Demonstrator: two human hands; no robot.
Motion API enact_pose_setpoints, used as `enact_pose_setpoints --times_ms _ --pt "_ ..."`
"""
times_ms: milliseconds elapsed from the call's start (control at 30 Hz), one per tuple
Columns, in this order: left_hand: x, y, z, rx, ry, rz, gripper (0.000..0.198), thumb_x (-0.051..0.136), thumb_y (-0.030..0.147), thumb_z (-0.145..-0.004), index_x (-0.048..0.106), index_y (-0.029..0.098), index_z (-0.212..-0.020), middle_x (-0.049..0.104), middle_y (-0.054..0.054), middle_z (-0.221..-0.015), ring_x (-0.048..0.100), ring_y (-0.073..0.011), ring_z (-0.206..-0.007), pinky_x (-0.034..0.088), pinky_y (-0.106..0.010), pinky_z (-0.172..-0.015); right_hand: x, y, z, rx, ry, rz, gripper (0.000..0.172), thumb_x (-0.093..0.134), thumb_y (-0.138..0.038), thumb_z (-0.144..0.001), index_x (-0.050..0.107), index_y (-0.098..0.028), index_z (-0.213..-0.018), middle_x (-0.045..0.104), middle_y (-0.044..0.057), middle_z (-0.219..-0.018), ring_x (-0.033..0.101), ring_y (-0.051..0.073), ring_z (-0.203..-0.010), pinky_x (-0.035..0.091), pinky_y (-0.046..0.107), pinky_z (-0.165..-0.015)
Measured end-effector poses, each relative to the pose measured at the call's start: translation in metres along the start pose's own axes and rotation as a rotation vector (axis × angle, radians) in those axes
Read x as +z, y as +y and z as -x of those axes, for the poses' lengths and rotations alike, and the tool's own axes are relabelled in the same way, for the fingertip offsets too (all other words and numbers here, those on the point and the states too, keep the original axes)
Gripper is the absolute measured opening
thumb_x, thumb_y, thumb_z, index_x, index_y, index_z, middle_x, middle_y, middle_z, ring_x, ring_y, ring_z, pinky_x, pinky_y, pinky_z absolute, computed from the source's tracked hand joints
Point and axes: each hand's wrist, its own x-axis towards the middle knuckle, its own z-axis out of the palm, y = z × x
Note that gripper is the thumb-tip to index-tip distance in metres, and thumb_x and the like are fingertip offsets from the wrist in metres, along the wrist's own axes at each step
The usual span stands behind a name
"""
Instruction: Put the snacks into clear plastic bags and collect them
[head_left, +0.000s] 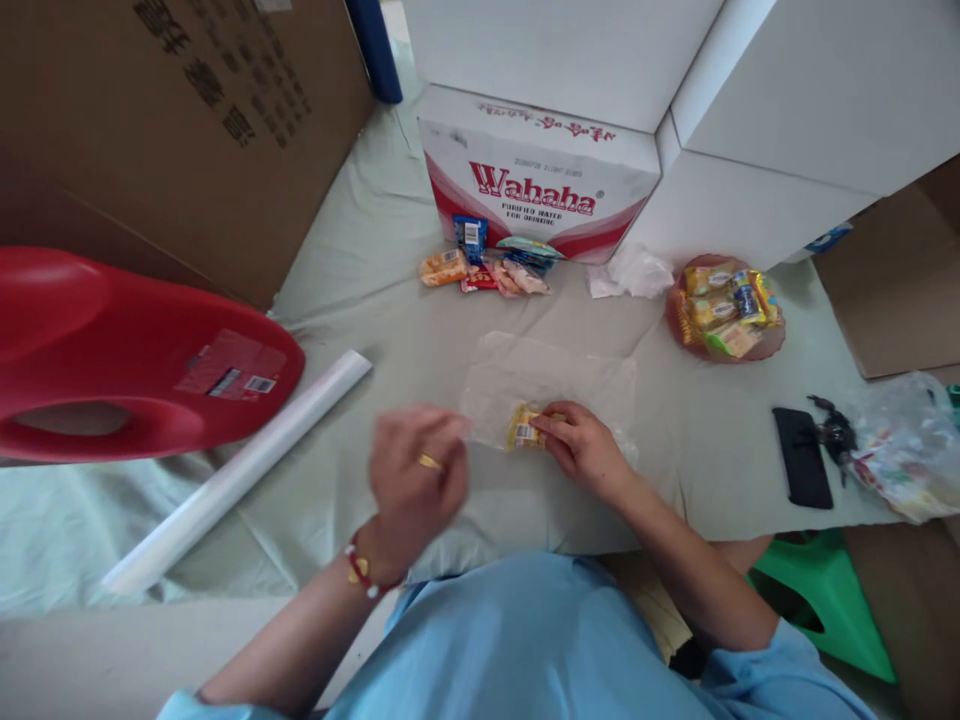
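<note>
One Wahaha carton (pixel 532 195) serves as landmark; notes run left to right. Well left of it, a red jug (pixel 150 320) with a handle hole; nearer the carton, a long white roll (pixel 240 475) lies slantwise. In front of the carton's left edge, the left hand (pixel 420 465) is bent at the fingers, apart from the right; it is blurred, so I cannot tell whether it holds anything. At the carton's foot, a huddle of small snack packets (pixel 487 265). In front of the carton's middle, a clear plastic sheet (pixel 491 375); over its near part, a yellow packet (pixel 522 428), its right end pinched in the right hand (pixel 589 448). Step in hand, by my reading: placing or steadying that packet on the plastic. The next move seems to call for a light hold, since the thin film could slide or ruck. By the carton's right corner, crumpled tissue (pixel 634 272); right of the carton, a reddish bowl (pixel 677 325) of wrapped snacks; farther right, a black phone (pixel 799 460), keys (pixel 835 432), a plastic bag (pixel 911 440).
</note>
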Motion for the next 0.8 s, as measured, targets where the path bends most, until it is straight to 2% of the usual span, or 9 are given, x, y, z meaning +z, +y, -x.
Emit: enact_pose_setpoints --times_ms 67,100,233,333,400,467,600,700,800 --pt "0.015 0.022 0.012 0.175 -0.257 0.112 0.043 0.051 0.013 -0.094 0.068 0.03 -0.13 0.075 -0.008 -0.121 0.066 -0.0249 -0.119 0.052 -0.047 -0.105 -0.005 0.002 0.001 -0.011 -0.009 -0.067 0.036 0.053 -0.021 -0.101 0.076 -0.024 -0.127 0.071 0.012 -0.128 0.069 0.024 -0.114 0.057 0.038 -0.099" --pt "0.027 0.03 0.016 0.174 -0.343 0.116 0.049 0.048 0.011 -0.094 0.067 0.027 -0.135 0.074 -0.009 -0.128 0.065 -0.0256 -0.122 0.052 -0.047 -0.105 -0.009 0.005 -0.001 -0.023 -0.038 -0.111 0.036 0.053 -0.019 -0.1 0.076 -0.023 -0.127 0.071 0.012 -0.126 0.07 0.023 -0.113 0.057 0.037 -0.099" --pt "0.069 0.037 0.017 0.16 -0.514 0.07 0.052 0.046 0.005 -0.092 0.067 0.019 -0.138 0.071 -0.013 -0.137 0.065 -0.0275 -0.123 0.054 -0.046 -0.098 -0.033 0.031 -0.025 0.018 -0.147 -0.109 0.037 0.051 -0.015 -0.097 0.078 -0.023 -0.121 0.077 0.008 -0.115 0.072 0.021 -0.106 0.057 0.035 -0.097" --pt "0.076 0.031 0.013 0.199 -0.55 0.013 0.042 0.048 0.007 -0.096 0.07 0.018 -0.131 0.074 -0.013 -0.133 0.065 -0.0261 -0.123 0.054 -0.043 -0.094 -0.046 0.052 -0.055 0.151 0.07 0.162 0.038 0.051 -0.02 -0.099 0.074 -0.02 -0.129 0.075 0.013 -0.122 0.067 0.027 -0.114 0.052 0.043 -0.104" --pt "0.073 0.029 0.011 0.225 -0.554 -0.029 0.039 0.049 0.007 -0.098 0.071 0.017 -0.127 0.075 -0.011 -0.132 0.065 -0.0252 -0.122 0.053 -0.041 -0.092 -0.047 0.06 -0.074 0.205 0.169 0.304 0.048 0.06 -0.028 -0.097 0.065 -0.016 -0.143 0.071 0.017 -0.129 0.059 0.032 -0.123 0.048 0.047 -0.107" --pt "0.069 0.03 0.01 0.242 -0.561 -0.062 0.038 0.05 0.007 -0.098 0.071 0.018 -0.127 0.075 -0.009 -0.132 0.066 -0.0242 -0.12 0.053 -0.04 -0.092 -0.042 0.062 -0.089 0.242 0.142 0.345 0.056 0.069 -0.033 -0.092 0.063 -0.012 -0.144 0.072 0.018 -0.12 0.057 0.034 -0.12 0.047 0.045 -0.104" --pt "0.067 0.034 0.01 0.252 -0.561 -0.088 0.037 0.051 0.008 -0.1 0.069 0.018 -0.13 0.075 -0.008 -0.132 0.066 -0.0232 -0.12 0.052 -0.039 -0.093 -0.038 0.059 -0.099 0.295 0.009 0.208 0.021 0.067 -0.025 -0.092 0.077 -0.015 -0.107 0.07 0.007 -0.082 0.061 0.023 -0.09 0.047 0.032 -0.086" --pt "0.068 0.035 0.011 0.253 -0.556 -0.088 0.035 0.051 0.009 -0.101 0.07 0.018 -0.129 0.075 -0.009 -0.132 0.065 -0.0235 -0.12 0.051 -0.04 -0.093 -0.049 0.051 -0.092 0.201 0.046 0.055 0.014 0.064 -0.023 -0.093 0.076 -0.018 -0.096 0.065 0.003 -0.082 0.057 0.016 -0.074 0.044 0.027 -0.075" --pt "0.07 0.035 0.011 0.259 -0.544 -0.075 0.034 0.052 0.008 -0.1 0.07 0.018 -0.127 0.075 -0.009 -0.131 0.067 -0.024 -0.117 0.051 -0.041 -0.091 -0.064 0.03 -0.069 -0.031 0.108 -0.015 0.016 0.061 -0.027 -0.097 0.075 -0.019 -0.099 0.064 0.006 -0.097 0.057 0.014 -0.077 0.044 0.025 -0.075"
